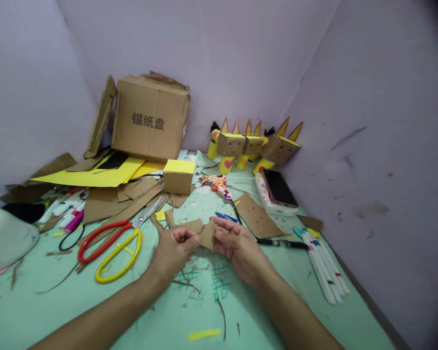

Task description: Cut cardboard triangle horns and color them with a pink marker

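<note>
Between my two hands is a small piece of brown cardboard (207, 236), held above the green tabletop. My left hand (177, 248) pinches its left edge with thumb and fingers. Opposite it, the fingers of my right hand (241, 245) grip the right side. Just behind lie another cardboard scrap (191, 225) and a blue pen (226, 217). Scissors (126, 243) with one red and one yellow handle lie open left of my left hand. A small cardboard box (179, 177) with a yellow top stands farther back.
A large carton (151, 116) leans at the back left above yellow sheets (91, 174) and cardboard scraps. Cardboard animal figures (231, 146) stand at the back. A patterned glue gun (217, 184) lies mid-table. Rightward are a phone (279, 187) and several white markers (323, 267).
</note>
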Demonstrator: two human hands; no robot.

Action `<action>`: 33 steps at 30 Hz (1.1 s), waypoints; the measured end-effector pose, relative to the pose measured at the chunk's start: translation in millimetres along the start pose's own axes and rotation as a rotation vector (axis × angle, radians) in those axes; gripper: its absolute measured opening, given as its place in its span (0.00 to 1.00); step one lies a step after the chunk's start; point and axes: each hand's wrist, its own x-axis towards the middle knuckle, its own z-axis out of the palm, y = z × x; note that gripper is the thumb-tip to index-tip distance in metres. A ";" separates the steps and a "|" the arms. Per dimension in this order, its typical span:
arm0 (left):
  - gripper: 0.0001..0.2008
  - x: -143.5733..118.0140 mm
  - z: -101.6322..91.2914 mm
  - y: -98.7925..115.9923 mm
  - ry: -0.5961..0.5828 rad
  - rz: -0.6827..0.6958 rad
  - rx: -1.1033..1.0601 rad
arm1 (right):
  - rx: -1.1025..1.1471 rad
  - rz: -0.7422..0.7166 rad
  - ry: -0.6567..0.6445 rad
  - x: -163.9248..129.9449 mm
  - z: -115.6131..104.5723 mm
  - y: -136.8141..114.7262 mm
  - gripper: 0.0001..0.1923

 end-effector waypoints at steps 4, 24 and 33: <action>0.12 -3.9 5.3 2.4 0.039 0.063 0.017 | -0.034 -0.057 0.006 0.7 0.3 6.7 0.21; 0.13 -3.4 1.2 1.5 -0.129 0.020 -0.026 | -0.261 -0.141 0.123 2.8 -0.6 8.8 0.23; 0.10 -3.1 1.5 2.5 -0.017 0.054 -0.039 | -0.271 -0.120 0.006 0.9 1.1 7.6 0.22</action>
